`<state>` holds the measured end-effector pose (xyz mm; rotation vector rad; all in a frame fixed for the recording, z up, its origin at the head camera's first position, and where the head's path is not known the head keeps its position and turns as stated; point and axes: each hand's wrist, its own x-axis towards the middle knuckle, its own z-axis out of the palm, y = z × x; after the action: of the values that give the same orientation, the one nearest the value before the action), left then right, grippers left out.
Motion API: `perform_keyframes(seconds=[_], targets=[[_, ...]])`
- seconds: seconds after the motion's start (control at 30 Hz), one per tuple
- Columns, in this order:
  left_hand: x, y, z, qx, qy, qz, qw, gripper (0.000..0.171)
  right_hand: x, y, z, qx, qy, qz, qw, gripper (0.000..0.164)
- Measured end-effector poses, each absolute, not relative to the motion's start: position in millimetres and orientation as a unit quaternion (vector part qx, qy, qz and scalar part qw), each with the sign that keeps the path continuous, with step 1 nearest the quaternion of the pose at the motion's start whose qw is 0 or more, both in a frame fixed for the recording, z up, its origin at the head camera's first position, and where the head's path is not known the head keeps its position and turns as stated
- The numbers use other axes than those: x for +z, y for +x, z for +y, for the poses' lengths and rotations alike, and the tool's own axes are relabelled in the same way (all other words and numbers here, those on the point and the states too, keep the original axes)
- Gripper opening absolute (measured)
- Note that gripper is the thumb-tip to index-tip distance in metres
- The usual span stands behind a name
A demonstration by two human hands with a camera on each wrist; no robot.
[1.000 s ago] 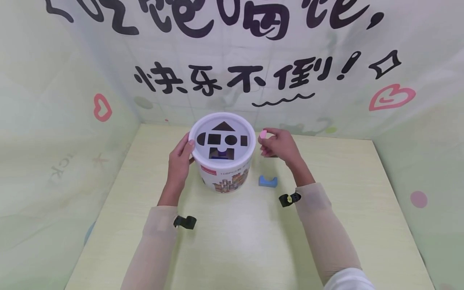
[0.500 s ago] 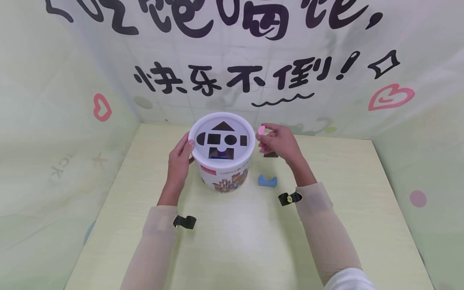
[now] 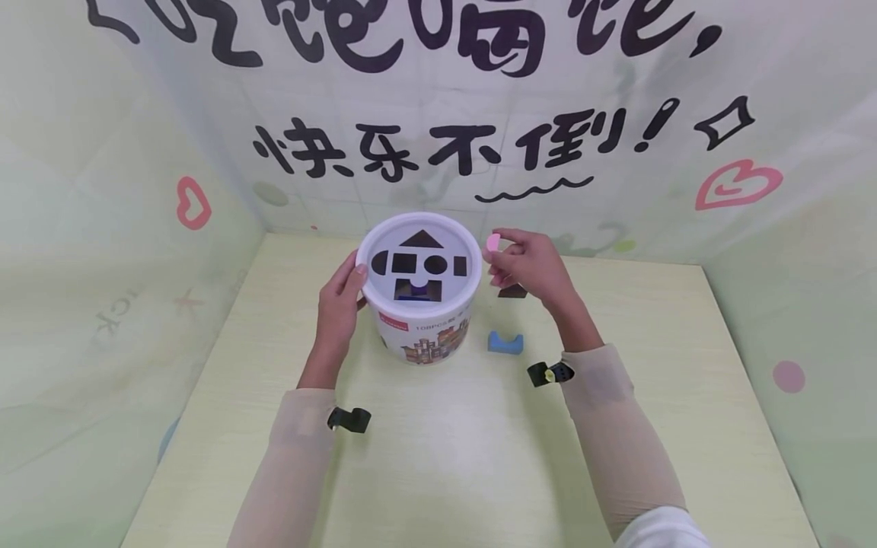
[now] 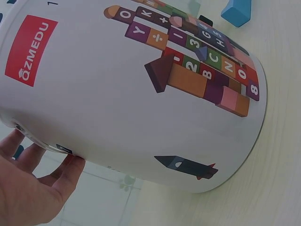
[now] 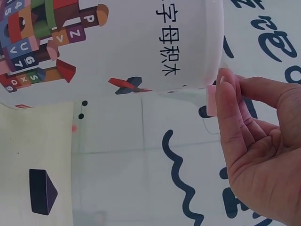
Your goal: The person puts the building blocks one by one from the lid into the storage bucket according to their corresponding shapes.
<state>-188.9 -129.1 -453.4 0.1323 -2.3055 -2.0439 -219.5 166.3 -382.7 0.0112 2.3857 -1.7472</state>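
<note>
A white bucket (image 3: 426,335) printed with coloured blocks stands upright at the table's back middle. Its white lid (image 3: 441,232) has several shaped holes: a triangle, a half-round, a square, a circle, a rectangle and a notched slot. Purple shows inside the notched slot. My left hand (image 3: 340,299) holds the bucket's left side, its thumb at the lid's rim; the left wrist view shows fingers (image 4: 70,176) against the bucket wall. Between thumb and fingers, my right hand (image 3: 530,265) pinches a small pink half-round block (image 3: 493,243), raised just right of the lid's rim.
A blue arch block (image 3: 505,342) lies on the table (image 3: 452,457) right of the bucket. Behind it, partly under the right hand in the head view, is a dark triangular block (image 5: 41,192). A printed cloth wall (image 3: 411,194) rises close behind the bucket.
My right hand has risen a little and shifted slightly left with the pink block, closer to the lid's rim. More of the dark triangular block shows below it. The left hand has stayed put.
</note>
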Motion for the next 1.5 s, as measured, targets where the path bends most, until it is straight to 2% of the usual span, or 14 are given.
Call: perform_keyframes(seconds=[0.6, 1.0, 1.5], targets=[[-456, -190, -132, -0.67, 0.04, -0.741, 0.035, 0.049, -369, -217, 153, -0.575, -0.014, 0.814, 0.086, 0.047], [-454, -189, -132, -0.67, 0.039, -0.74, 0.028, 0.049, -370, -219, 139, -0.585, -0.022, 0.804, 0.102, 0.041], [-455, -188, -132, -0.675, 0.039, -0.736, 0.03, 0.049, -367, -219, 106, -0.579, -0.047, 0.804, 0.128, 0.05]])
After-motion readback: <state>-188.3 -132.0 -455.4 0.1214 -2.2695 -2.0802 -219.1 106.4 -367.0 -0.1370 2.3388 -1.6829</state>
